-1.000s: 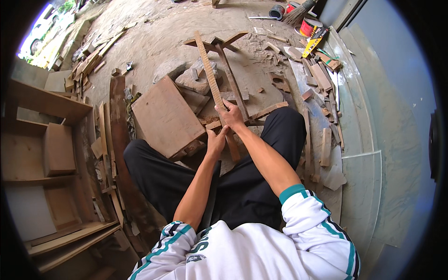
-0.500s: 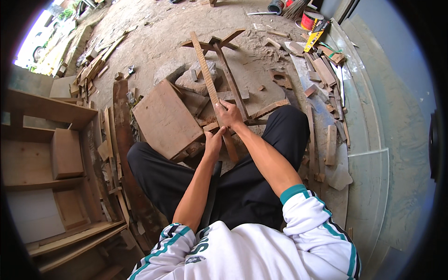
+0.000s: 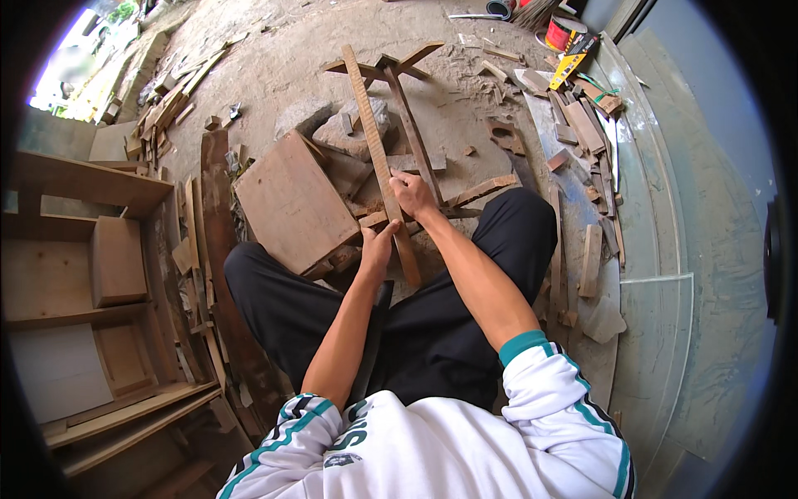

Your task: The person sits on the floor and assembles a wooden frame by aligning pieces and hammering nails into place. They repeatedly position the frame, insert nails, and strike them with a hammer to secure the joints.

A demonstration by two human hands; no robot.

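A long, narrow wooden strip [image 3: 374, 143] with a row of crosswise marks along its face slants away from me between my knees. My left hand [image 3: 377, 248] grips it near its close end, thumb tip on the wood. Farther up, my right hand [image 3: 413, 195] is closed at the strip's right edge; its fingers are partly hidden. Beneath the strip lies a short wood piece [image 3: 373, 219], beside a brown wooden box [image 3: 293, 204] on the left. Just beyond my right hand, a wooden frame with a crossed end [image 3: 407, 116] rests on the ground.
Wood offcuts [image 3: 584, 126], a yellow-and-black saw [image 3: 572, 62] and a red tin [image 3: 563, 35] lie at the right beside glass sheets [image 3: 657, 333]. An open wooden cabinet [image 3: 50, 274] stands left, near a long dark plank [image 3: 218, 216]. Stones [image 3: 353, 133] sit ahead.
The view has shifted slightly. My right hand has moved a little away and rightward, so its thumb no longer lies across the strip's face. My left hand keeps its grip.
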